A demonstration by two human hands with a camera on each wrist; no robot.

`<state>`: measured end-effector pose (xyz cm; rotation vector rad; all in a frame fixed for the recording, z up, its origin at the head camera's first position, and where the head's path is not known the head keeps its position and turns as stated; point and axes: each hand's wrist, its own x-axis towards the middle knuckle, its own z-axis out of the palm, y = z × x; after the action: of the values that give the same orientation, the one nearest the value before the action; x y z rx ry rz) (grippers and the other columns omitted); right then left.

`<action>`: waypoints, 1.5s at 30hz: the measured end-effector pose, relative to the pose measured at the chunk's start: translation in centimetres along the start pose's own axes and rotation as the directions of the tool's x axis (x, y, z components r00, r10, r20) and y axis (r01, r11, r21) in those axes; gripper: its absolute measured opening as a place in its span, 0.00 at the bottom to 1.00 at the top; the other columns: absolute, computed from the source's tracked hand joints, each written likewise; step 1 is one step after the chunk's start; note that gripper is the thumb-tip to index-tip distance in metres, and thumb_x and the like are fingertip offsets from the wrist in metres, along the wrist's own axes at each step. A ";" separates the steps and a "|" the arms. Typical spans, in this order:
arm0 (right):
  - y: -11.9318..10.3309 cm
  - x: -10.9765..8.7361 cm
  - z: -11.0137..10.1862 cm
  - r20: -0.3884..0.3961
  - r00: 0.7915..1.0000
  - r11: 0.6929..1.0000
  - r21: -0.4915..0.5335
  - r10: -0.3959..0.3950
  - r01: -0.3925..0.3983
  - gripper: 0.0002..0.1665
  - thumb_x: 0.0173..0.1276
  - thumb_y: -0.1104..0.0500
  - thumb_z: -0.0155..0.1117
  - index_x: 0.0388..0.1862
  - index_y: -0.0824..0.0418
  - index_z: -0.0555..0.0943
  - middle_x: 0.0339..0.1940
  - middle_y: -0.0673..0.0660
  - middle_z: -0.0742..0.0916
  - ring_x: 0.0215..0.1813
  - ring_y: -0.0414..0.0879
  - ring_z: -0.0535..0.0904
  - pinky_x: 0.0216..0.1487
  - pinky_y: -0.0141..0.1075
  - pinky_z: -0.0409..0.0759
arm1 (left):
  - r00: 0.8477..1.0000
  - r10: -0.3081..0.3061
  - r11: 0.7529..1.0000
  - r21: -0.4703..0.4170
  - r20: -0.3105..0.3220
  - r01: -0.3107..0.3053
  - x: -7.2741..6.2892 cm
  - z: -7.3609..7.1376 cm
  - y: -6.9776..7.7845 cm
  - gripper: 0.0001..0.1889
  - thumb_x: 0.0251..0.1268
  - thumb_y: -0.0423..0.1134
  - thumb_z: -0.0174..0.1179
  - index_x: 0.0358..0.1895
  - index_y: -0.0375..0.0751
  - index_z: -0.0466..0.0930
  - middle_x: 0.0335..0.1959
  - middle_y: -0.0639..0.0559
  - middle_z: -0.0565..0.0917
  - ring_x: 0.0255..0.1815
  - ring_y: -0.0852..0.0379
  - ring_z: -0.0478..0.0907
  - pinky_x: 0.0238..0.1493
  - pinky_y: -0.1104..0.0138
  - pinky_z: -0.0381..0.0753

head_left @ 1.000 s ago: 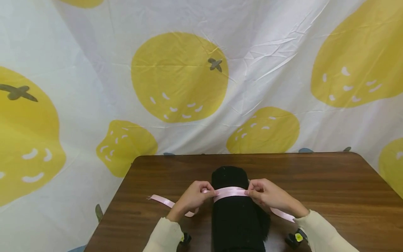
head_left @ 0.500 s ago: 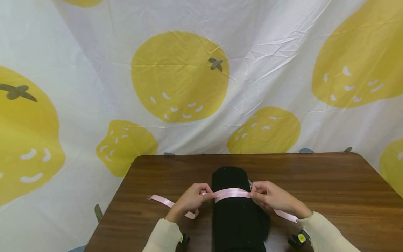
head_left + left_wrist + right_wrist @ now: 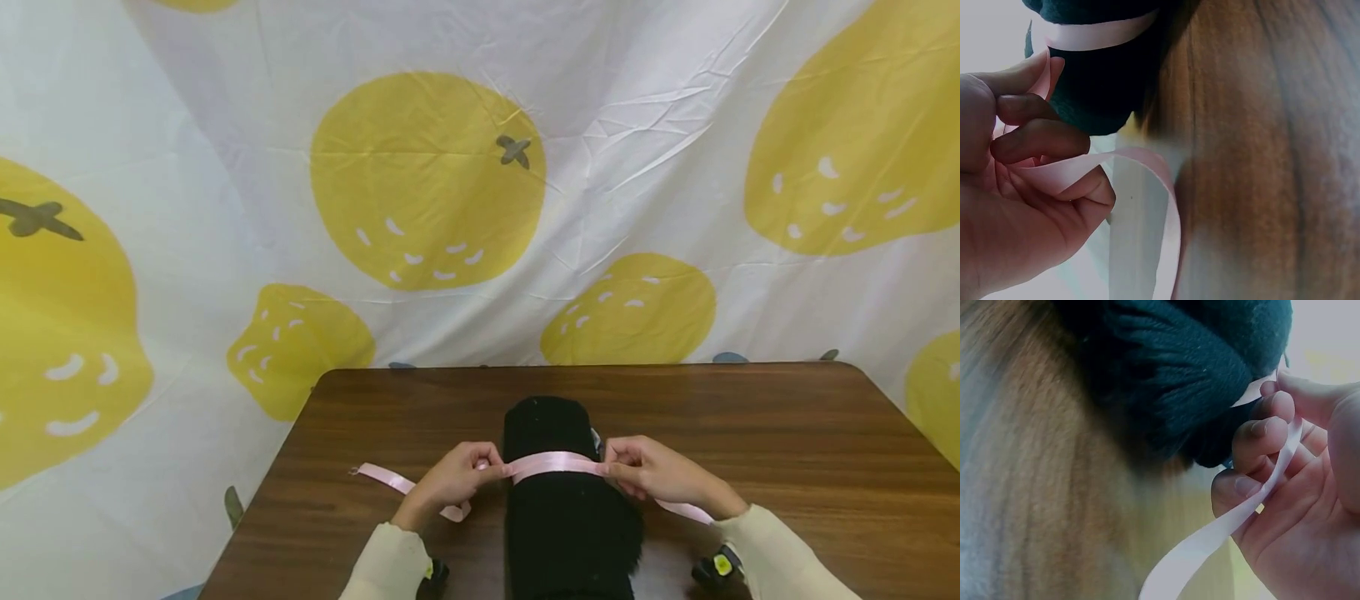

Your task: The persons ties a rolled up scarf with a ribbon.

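A black rolled cloth (image 3: 570, 533) lies lengthwise on the table, with a pink ribbon (image 3: 555, 461) across its upper part. My left hand (image 3: 461, 479) pinches the ribbon at the roll's left side; in the left wrist view, the ribbon (image 3: 1066, 175) also runs through the curled fingers and its tail hangs down. At the roll's right side my right hand (image 3: 660, 471) pinches the ribbon, whose tail (image 3: 1204, 540) trails past the palm in the right wrist view. Fringe-like folds of the cloth (image 3: 1166, 381) show there. The underside of the roll is hidden.
The brown wooden table (image 3: 787, 442) has rounded far corners. Behind it hangs a white curtain (image 3: 600, 208) printed with yellow fruit. The ribbon's left end (image 3: 386, 477) lies on the table left of the roll. Dark camera mounts sit at both wrists.
Both hands have come slightly nearer and lower along the roll's sides. The right hand has shifted a little to the right, so more of the ribbon shows across the top.
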<state>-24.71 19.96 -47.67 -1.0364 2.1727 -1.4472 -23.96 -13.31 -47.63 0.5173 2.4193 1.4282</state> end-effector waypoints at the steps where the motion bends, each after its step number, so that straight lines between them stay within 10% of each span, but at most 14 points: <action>1: 0.2 -0.1 0.0 0.004 1.000 1.000 0.006 -0.006 0.006 0.12 0.76 0.62 0.56 0.29 0.63 0.73 0.14 0.64 0.75 0.17 0.32 0.70 0.16 0.34 0.73 | 1.000 0.005 1.000 -0.001 0.005 -0.005 0.0 0.0 -0.1 0.15 0.68 0.45 0.63 0.31 0.35 0.80 0.19 0.58 0.65 0.23 0.61 0.61 0.23 0.70 0.60; 34: 2.5 -0.8 0.3 0.001 0.999 0.991 0.129 -0.039 0.038 0.11 0.77 0.67 0.51 0.31 0.66 0.74 0.17 0.70 0.71 0.19 0.58 0.66 0.19 0.36 0.69 | 0.998 -0.006 0.999 -0.042 0.070 0.009 0.2 0.6 -1.0 0.13 0.70 0.44 0.61 0.31 0.38 0.78 0.22 0.56 0.67 0.25 0.60 0.62 0.27 0.68 0.60; 45: 2.5 -0.8 0.5 -0.003 1.000 0.987 0.160 0.002 -0.001 0.11 0.76 0.65 0.52 0.32 0.68 0.73 0.20 0.72 0.70 0.22 0.40 0.70 0.23 0.32 0.73 | 0.999 0.004 0.999 -0.041 0.039 -0.002 0.2 1.0 -0.8 0.12 0.70 0.42 0.61 0.31 0.37 0.79 0.24 0.56 0.68 0.28 0.59 0.64 0.30 0.68 0.62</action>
<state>-24.75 20.76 -50.21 -0.9767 2.0194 -1.5937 -23.81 -12.80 -48.84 0.5344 2.3550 1.4517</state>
